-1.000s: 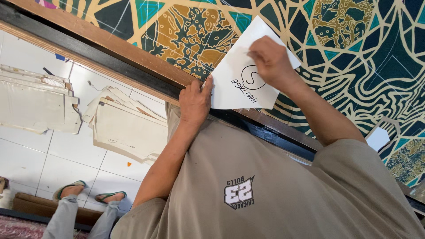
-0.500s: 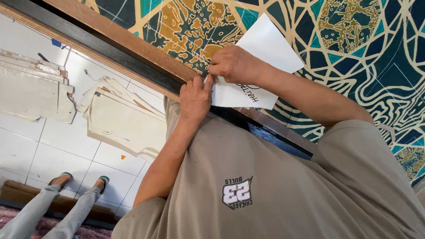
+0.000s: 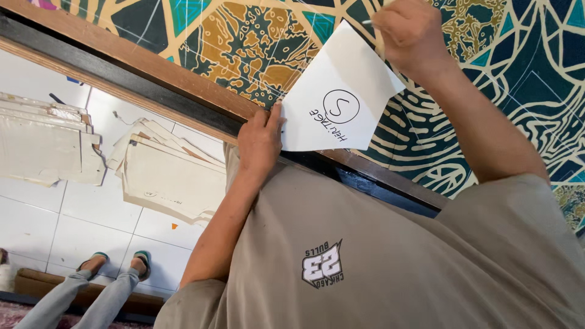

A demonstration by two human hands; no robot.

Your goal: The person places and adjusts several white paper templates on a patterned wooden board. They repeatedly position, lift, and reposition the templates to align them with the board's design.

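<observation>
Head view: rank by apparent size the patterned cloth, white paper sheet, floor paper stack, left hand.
1. patterned cloth
2. white paper sheet and floor paper stack look alike; the stack lies farther away, so unranked
3. left hand

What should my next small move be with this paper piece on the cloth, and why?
Probably trace along the upper edge of the white paper template with the right hand. Its grip holds a thin marking tool at that edge, over the patterned cloth, while the left hand pins the lower corner.
</observation>
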